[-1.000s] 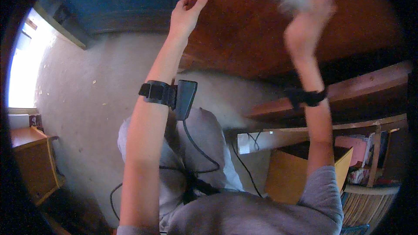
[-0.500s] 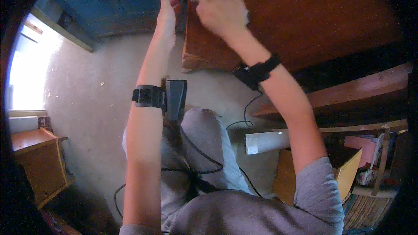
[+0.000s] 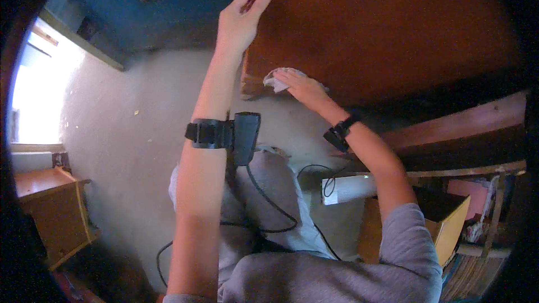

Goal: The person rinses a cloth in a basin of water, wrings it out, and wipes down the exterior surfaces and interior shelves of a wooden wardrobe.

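A brown board, top cut off. Left hand at its left edge, fingers partly hidden, grip impossible to tell; right hand, flattened, half-hides a pale cloth at the board's near edge.

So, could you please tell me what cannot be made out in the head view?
Cloth: head view, partly hidden under the right hand; any grip unclear.
Brown panel: head view, far end cut off by the top edge.
Bright opening: head view, details lost in glare.
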